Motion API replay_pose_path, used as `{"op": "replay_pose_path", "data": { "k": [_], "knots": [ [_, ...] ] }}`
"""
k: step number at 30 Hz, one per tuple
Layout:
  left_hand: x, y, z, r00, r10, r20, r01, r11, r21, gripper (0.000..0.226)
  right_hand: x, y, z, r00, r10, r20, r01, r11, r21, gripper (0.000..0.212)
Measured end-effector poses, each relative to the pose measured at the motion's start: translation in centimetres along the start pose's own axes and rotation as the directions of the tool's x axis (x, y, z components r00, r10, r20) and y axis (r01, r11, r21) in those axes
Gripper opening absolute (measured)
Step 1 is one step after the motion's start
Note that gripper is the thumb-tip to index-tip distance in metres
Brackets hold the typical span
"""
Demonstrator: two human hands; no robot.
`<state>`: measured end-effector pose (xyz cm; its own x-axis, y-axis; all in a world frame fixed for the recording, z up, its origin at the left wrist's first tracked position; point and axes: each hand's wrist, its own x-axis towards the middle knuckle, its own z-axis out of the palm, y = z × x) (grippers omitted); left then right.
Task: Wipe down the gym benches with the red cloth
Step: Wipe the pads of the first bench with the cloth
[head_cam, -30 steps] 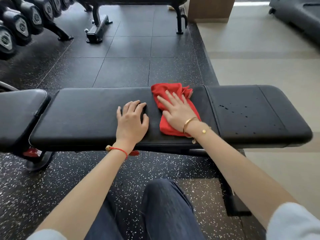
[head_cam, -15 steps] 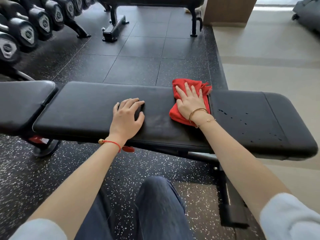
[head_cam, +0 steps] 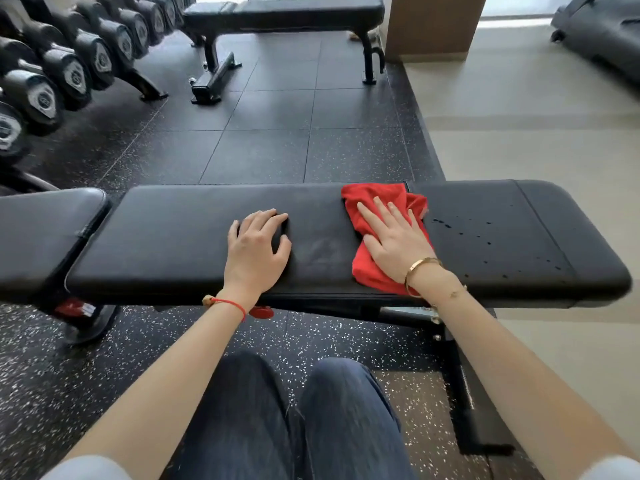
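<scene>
1. Since half a second ago the red cloth [head_cam: 379,237] has slid back toward the near edge of the pad, and the right hand [head_cam: 398,242] on it now lies nearer the person; the left hand [head_cam: 254,252] has kept its spot.
2. Nearest the camera, two knees in dark jeans [head_cam: 294,420] point at the bench, with both bare forearms reaching over them.
3. On the speckled rubber floor [head_cam: 52,375] to the right stands the bench's black foot [head_cam: 474,410]; nothing lies between the hands and the pad.
4. Left grip: open, palm down, fingers slightly curled, pressing bare black padding of the table [head_cam: 180,237] and holding nothing. A red string bracelet [head_cam: 228,304] circles its wrist.
5. Right grip: open and flat, fingers spread, pressing the bunched cloth onto the pad; it pins the cloth without closing on it. A gold bangle [head_cam: 420,271] sits at the wrist.
6. The cloth lies just left of the seam between two pads, its far corner reaching the back edge.
7. Dark droplets [head_cam: 485,233] dot the right pad, beside the cloth.
8. Farther off stand a second bench [head_cam: 287,12] and, at far left, a dumbbell rack [head_cam: 69,64].
</scene>
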<state>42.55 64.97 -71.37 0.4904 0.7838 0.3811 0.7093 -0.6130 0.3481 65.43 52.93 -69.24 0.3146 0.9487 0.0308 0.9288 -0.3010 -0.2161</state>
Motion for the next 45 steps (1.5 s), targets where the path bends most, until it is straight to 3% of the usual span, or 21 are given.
{"op": "replay_pose_path", "data": {
  "k": [4,10,15,20,23,29,35,37,42,45],
  "knots": [
    [0.1,0.0,0.1,1.0,0.0,-0.01,0.0,1.0,-0.006,0.04,5.9,-1.6,-0.2,0.988,0.151,0.012,-0.151,0.988,-0.027,0.058],
    [0.2,-0.2,0.2,1.0,-0.003,-0.017,0.003,1.0,0.003,0.041,5.0,-7.6,1.6,0.998,-0.055,0.012,0.055,0.998,-0.026,0.059],
    [0.1,-0.4,0.1,1.0,0.005,-0.008,-0.005,1.0,-0.004,0.041,0.5,-5.8,1.6,0.985,-0.172,-0.001,0.172,0.985,-0.017,0.058],
    [0.1,-0.3,0.0,1.0,0.003,0.003,-0.003,1.0,-0.015,0.042,3.5,-2.4,0.5,0.999,0.035,0.007,-0.035,0.999,-0.016,0.057],
    [0.2,0.0,0.0,1.0,-0.012,0.006,0.012,1.0,-0.002,0.042,7.1,-3.8,0.5,0.995,0.101,0.007,-0.101,0.994,-0.041,0.056],
    [0.3,0.1,0.1,1.0,-0.012,-0.001,0.012,1.0,0.012,0.041,6.5,-8.2,1.4,0.994,-0.103,0.045,0.103,0.995,0.005,0.058],
    [0.3,-0.2,0.1,1.0,-0.008,-0.009,0.008,1.0,0.001,0.041,0.0,-4.9,0.9,0.971,-0.241,0.016,0.24,0.971,0.017,0.058],
    [0.3,-0.2,0.1,1.0,-0.005,-0.005,0.005,1.0,-0.001,0.041,0.5,-3.1,0.5,0.982,-0.188,0.03,0.187,0.982,0.02,0.057],
    [0.2,0.1,-0.1,1.0,-0.005,0.001,0.005,1.0,0.003,0.04,6.6,-1.1,-0.3,0.993,0.116,0.017,-0.116,0.993,-0.01,0.055],
    [0.3,0.1,-0.2,1.0,-0.004,0.002,0.004,1.0,0.008,0.04,7.6,-2.1,-0.1,0.993,0.12,0.015,-0.119,0.992,-0.029,0.056]
  ]
}}
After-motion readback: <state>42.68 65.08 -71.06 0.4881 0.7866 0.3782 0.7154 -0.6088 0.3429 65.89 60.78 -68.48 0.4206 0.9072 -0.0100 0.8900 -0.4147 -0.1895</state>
